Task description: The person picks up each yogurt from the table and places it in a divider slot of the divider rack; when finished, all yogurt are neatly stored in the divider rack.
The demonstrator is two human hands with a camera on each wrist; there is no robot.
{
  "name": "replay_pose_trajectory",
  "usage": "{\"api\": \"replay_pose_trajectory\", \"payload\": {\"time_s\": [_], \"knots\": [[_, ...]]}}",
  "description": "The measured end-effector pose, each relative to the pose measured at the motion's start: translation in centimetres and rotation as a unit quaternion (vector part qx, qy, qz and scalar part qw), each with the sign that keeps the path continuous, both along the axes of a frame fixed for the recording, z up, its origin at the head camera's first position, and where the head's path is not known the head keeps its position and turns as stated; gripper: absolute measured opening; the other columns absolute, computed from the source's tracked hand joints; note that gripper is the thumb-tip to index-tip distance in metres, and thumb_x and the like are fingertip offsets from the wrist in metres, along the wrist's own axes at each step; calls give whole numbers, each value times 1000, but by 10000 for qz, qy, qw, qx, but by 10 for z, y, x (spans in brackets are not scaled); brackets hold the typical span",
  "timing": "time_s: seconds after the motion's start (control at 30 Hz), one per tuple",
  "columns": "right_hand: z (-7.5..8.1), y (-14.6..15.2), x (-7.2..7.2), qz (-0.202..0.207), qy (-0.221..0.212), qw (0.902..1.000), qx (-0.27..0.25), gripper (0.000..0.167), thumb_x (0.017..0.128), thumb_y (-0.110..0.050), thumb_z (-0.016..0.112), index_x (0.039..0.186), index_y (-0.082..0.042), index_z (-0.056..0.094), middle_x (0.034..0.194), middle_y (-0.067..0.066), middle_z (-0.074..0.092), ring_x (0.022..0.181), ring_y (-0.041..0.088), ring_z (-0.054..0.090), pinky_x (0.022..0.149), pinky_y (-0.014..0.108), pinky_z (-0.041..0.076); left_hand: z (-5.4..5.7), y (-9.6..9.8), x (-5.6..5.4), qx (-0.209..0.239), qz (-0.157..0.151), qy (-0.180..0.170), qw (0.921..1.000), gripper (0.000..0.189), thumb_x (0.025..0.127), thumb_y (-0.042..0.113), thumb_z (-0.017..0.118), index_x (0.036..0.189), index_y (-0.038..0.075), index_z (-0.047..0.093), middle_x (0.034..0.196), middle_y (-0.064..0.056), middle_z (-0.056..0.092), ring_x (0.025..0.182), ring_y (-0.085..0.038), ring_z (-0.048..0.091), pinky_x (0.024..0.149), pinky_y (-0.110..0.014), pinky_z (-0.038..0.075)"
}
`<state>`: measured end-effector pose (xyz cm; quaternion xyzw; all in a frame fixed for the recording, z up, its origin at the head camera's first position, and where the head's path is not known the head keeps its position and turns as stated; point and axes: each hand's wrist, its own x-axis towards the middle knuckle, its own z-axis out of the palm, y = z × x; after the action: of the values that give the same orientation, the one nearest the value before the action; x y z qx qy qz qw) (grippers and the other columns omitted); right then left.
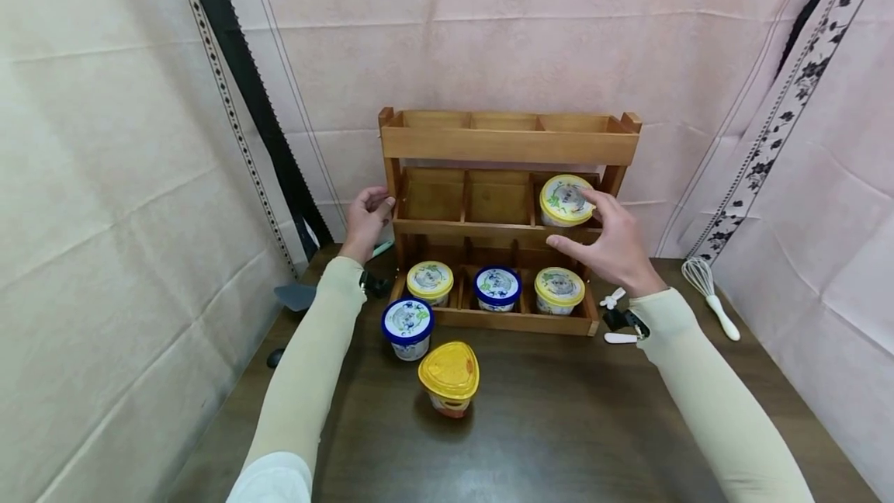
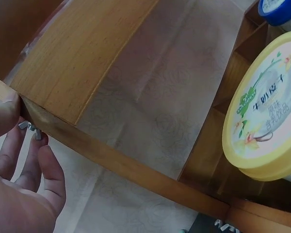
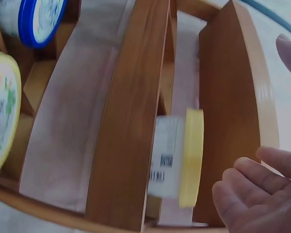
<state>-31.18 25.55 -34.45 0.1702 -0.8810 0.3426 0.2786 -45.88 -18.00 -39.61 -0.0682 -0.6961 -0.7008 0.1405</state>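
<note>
Two hands at a wooden rack (image 1: 513, 147), one gripping, one spread.
From here I see the left hand (image 1: 366, 225) pinching the rack's left side near a wing nut (image 2: 31, 128); the right hand (image 1: 615, 243), fingers parted, is just beside a yellow-lidded tub (image 1: 566, 202) in the middle tier's right compartment. Three tubs (image 1: 498, 286) sit below; a blue-lidded tub (image 1: 407, 328) stands on the table (image 1: 559, 410).

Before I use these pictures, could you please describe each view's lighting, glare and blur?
Head: bright, soft sheen on the table, shadow by the front tub; left wrist: dimmer, large lettering on the lid clear; right wrist: washed out at upper right, small print blurred on the shelved tub.
</note>
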Motion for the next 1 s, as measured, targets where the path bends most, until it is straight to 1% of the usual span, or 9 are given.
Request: {"api": "replay_pose_trajectory", "payload": {"time_s": [0.13,0.3,0.47,0.57,0.67,0.77,0.87,0.93,1.0], "knots": [[-6,-12,9,257,-336,9990,140,95,83,-50,88,158,-11,46,159,15,50,138,40,52,109,65,48,0,-2,2,-112,85,83,9999,31,103,29,70,132,18,66,135,-4,67,121,-21,63,109,-55,52],[-19,-25,15,564,-682,9956,307,92,87,-53,85,159,-12,44,161,13,50,142,40,53,113,62,48,2,-1,3,-137,179,167,9996,31,101,30,73,129,17,67,134,-6,68,124,-23,64,108,-50,55],[-30,-39,23,750,-806,9933,339,88,88,-52,84,159,-18,45,161,8,50,143,35,53,114,58,48,3,2,4,-150,250,189,9994,28,102,26,73,127,17,68,132,-6,69,123,-22,65,107,-50,56],[-34,-48,28,908,-800,9917,443,87,88,-52,84,159,-20,46,160,7,51,140,32,55,113,56,50,5,3,3,-152,253,199,9994,26,102,24,73,127,16,68,131,-6,69,122,-22,66,105,-51,57],[-41,-57,31,1099,-823,9887,594,87,88,-54,83,159,-20,46,159,7,52,137,31,58,111,55,52,7,3,3,-155,236,196,9994,26,103,23,72,127,16,68,131,-7,69,121,-22,66,103,-51,57],[-49,-67,35,1341,-945,9843,657,87,87,-57,83,158,-19,47,157,6,54,135,29,60,110,54,54,7,2,3,-181,191,146,9995,27,103,23,72,129,17,67,131,-6,69,120,-21,65,102,-51,56],[-58,-76,39,1552,-1166,9785,700,87,87,-61,82,157,-21,48,155,5,56,134,29,61,109,54,54,7,2,3,-221,155,122,9996,29,103,23,72,130,17,66,133,-6,68,121,-21,65,102,-52,56],[-64,-83,44,1680,-1344,9737,747,87,86,-63,81,156,-22,49,155,4,55,135,30,60,109,57,53,6,2,3,-237,160,141,9995,30,103,22,71,132,19,66,133,-5,68,121,-20,64,101,-52,56],[-70,-89,47,1820,-1433,9690,860,87,87,-65,79,156,-22,49,157,3,55,139,31,58,110,59,51,5,1,3,-273,186,214,9992,32,103,22,71,135,21,65,135,-5,67,122,-20,64,99,-50,57]]}}
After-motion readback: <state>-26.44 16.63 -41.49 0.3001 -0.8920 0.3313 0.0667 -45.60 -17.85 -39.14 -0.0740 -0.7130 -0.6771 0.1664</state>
